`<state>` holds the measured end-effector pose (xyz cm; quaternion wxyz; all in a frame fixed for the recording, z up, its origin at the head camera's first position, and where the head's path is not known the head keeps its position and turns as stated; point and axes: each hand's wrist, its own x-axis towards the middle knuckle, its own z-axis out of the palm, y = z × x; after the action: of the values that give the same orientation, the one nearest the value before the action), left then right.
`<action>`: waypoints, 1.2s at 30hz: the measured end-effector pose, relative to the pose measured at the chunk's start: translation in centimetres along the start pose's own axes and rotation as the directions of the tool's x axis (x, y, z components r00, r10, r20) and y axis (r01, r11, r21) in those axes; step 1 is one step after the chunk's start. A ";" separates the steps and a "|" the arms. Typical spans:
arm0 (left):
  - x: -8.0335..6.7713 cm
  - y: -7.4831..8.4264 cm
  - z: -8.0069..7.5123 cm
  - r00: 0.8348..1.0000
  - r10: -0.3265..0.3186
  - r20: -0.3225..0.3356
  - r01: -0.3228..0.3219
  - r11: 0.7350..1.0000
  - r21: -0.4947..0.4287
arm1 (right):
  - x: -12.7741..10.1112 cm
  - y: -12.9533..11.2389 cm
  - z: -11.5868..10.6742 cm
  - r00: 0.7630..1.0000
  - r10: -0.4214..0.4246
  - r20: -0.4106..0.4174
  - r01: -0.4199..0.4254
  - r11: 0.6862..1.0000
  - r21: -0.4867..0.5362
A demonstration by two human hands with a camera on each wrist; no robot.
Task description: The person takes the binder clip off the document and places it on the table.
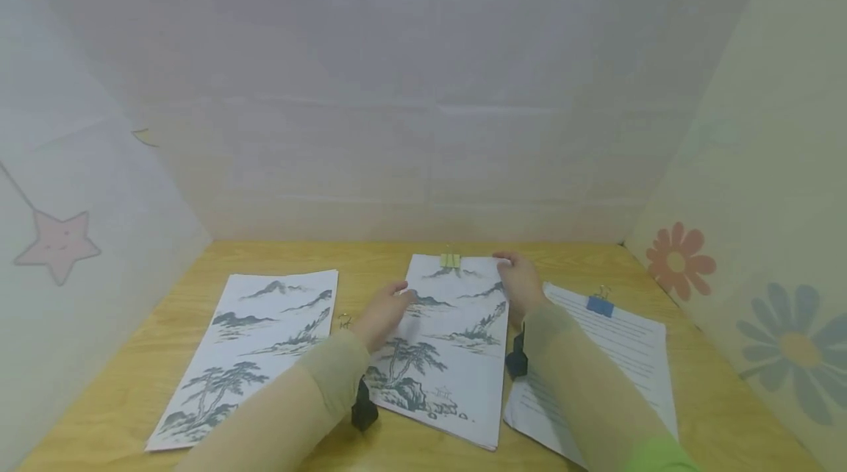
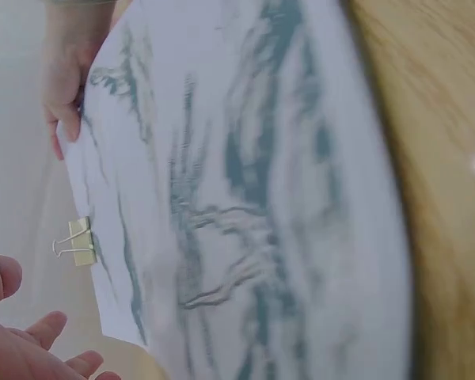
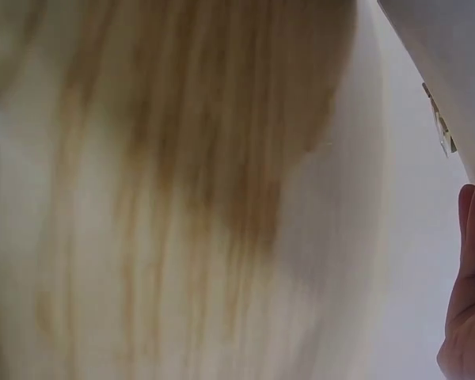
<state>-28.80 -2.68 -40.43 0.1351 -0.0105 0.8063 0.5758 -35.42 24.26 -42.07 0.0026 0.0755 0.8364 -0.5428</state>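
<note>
A clipped stack of landscape-print papers (image 1: 463,332) is tilted up in the middle, with a yellow binder clip (image 1: 451,260) on its top edge. My right hand (image 1: 521,282) grips the stack by its upper right corner; in the left wrist view, that hand's fingers (image 2: 62,91) wrap the paper's edge. Beside the upper left edge is my left hand (image 1: 385,314), its fingers spread and loose. The left wrist view shows a gap between the left hand (image 2: 24,348) and the clip. In the right wrist view, the sheet's underside (image 3: 451,47) is partly visible.
Left lies another stack of landscape prints (image 1: 265,325), with a binder clip (image 1: 345,320) on the wooden table (image 1: 119,398) near its right edge. Text sheets (image 1: 635,354) with a blue binder clip (image 1: 600,306) lie right, partly under my right forearm. Pale walls enclose the table.
</note>
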 end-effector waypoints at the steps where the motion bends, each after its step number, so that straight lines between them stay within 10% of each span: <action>1: 0.0 0.2 -0.1 1.000 0.018 -0.009 -0.018 1.000 0.002 | -0.1 -0.1 0.0 1.000 -0.003 -0.008 0.003 1.000 -0.007; 10: -0.1 1.7 -1.5 0.996 0.087 -0.017 -0.088 0.992 -0.088 | -1.5 -1.5 0.2 0.999 -0.036 -0.009 0.036 0.999 0.014; 26: 0.2 2.8 -4.7 0.979 0.171 -0.107 -0.157 0.980 0.126 | -3.9 -2.8 0.2 0.998 -0.057 0.034 0.050 0.982 0.180; 36: -0.4 4.2 -5.6 0.963 0.269 -0.003 -0.258 0.928 0.270 | -6.3 -3.8 0.6 0.994 -0.064 0.084 0.049 0.985 0.167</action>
<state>-30.33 -6.56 -34.81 0.0406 0.1047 0.8732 0.4743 -29.72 21.42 -38.34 0.0181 0.0276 0.7895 -0.6129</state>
